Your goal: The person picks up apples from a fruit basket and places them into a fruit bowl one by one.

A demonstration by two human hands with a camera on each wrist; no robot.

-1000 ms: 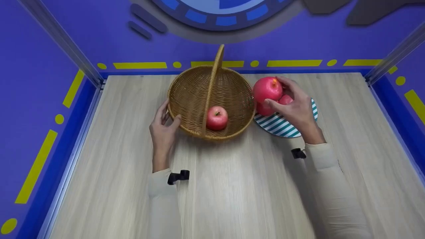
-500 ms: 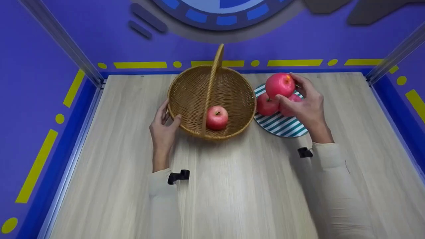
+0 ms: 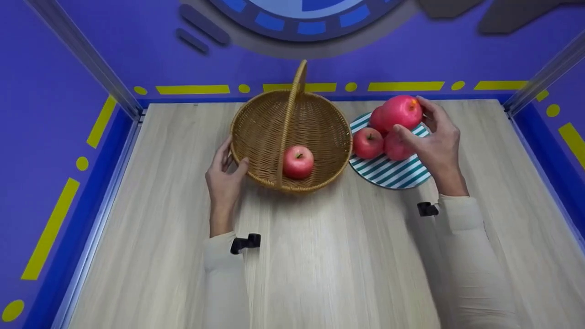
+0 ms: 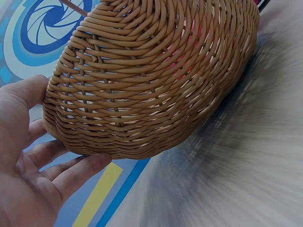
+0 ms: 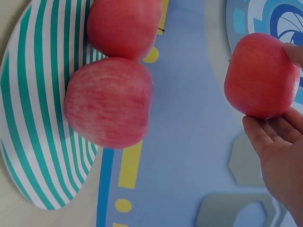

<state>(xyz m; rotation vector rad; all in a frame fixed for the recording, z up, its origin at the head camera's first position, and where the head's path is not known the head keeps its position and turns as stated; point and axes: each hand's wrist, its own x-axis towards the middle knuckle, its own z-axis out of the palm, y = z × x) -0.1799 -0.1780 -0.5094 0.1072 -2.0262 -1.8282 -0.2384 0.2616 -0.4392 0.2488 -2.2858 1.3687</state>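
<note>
A brown wicker basket (image 3: 256,132) with a tall handle stands mid-table, one red apple (image 3: 298,162) inside. My left hand (image 3: 225,183) holds its left side, thumb at the rim and fingers against the outer wall; the left wrist view shows the woven wall (image 4: 123,90) close up. My right hand (image 3: 436,141) grips another red apple (image 3: 402,112) between thumb and fingers, over the back of a green-and-white striped plate (image 3: 388,176). In the right wrist view the held apple (image 5: 260,78) is apart from the apples on the plate.
Several apples sit on the plate, including one at its left (image 3: 368,143) and one at its front (image 3: 398,145); another is partly hidden behind the held one. The plate lies close beside the basket's right rim. A blue wall (image 3: 146,55) bounds the table's back.
My right hand has moved right and slightly back with the held apple, bringing more of the plate and its apples into view. The left hand and basket stay nearly still.
</note>
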